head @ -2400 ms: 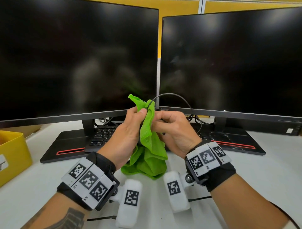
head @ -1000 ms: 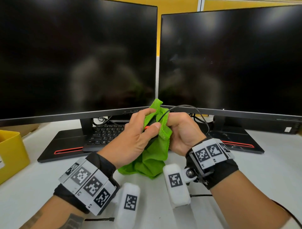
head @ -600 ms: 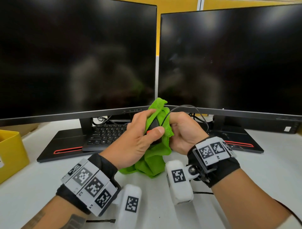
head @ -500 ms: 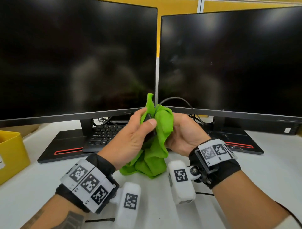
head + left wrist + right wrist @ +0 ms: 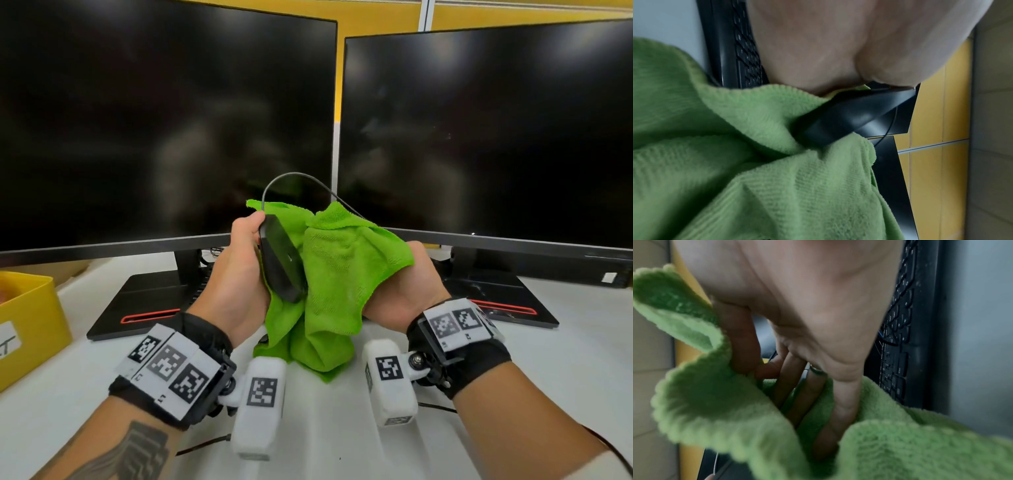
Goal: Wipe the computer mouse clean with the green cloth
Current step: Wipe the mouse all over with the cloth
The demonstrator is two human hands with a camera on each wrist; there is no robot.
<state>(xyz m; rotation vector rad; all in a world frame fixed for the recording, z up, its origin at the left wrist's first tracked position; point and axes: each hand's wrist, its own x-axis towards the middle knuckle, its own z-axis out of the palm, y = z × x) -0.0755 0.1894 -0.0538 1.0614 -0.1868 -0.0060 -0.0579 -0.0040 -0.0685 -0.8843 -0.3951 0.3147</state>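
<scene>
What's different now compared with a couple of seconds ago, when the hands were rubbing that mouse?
The green cloth has opened off the mouse, whose flat side now shows bare. The left hand still grips the mouse; the right hand, drawn rightward, still holds the cloth. Monitors and yellow box unchanged.

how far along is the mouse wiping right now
Done: the mouse is lifted off the desk, cable attached. In hand: the left hand grips it with its flat underside showing, while the right hand, draped in the green cloth, holds the cloth beside it. Left: how clean it is can't be judged; it isn't set down yet.
</scene>
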